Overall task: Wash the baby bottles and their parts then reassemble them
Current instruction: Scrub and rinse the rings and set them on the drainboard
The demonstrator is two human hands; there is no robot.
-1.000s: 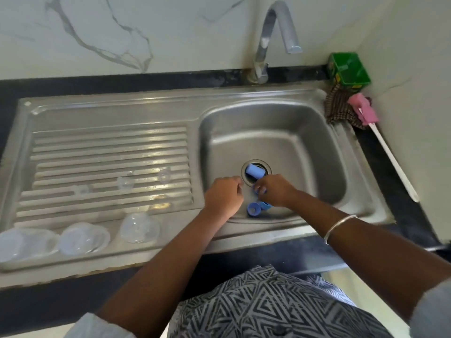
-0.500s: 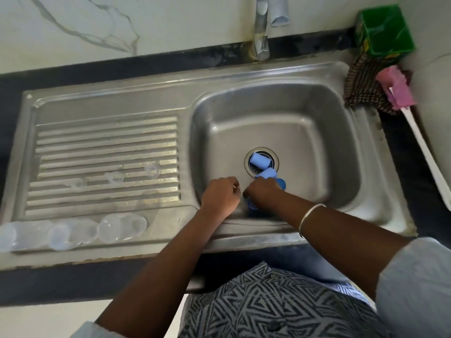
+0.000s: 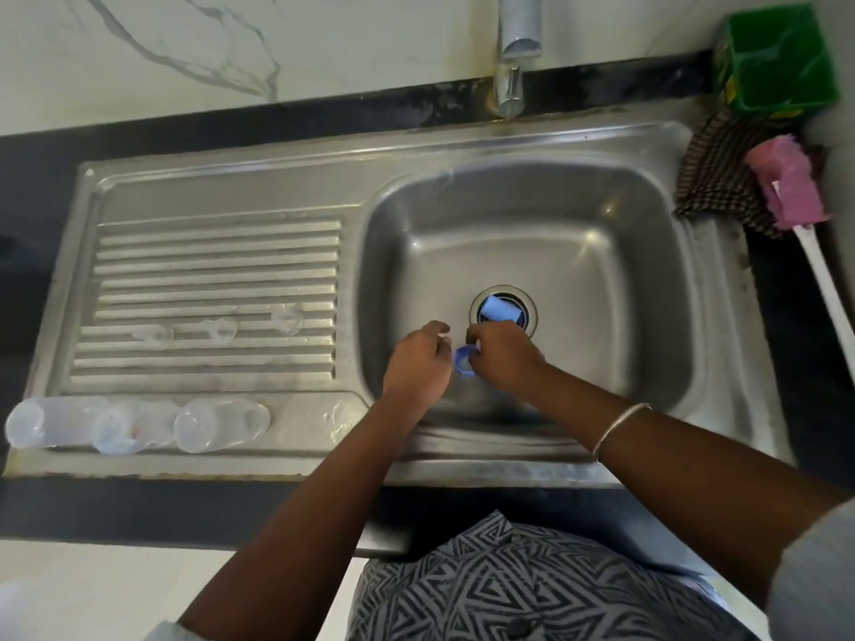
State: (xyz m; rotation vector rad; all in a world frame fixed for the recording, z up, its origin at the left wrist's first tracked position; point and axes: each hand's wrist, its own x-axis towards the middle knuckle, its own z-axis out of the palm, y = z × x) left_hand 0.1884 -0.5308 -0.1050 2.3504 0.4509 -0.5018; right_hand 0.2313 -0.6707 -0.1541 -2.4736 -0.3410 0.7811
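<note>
A blue bottle ring (image 3: 464, 360) sits pinched in the right hand (image 3: 504, 358), low in the sink basin (image 3: 601, 252) just in front of the drain (image 3: 503, 309); the left hand (image 3: 418, 367) curls beside it, its hold unclear. One blue cap (image 3: 499, 311) lies on the drain. Left of the basin, three clear teats (image 3: 221, 328) rest on the draining board, three clear bottles (image 3: 134, 425) along its front edge.

Single head view, looking steeply down over sink (image 3: 462, 150) from close above; wide-angle, edges bowed.
</note>
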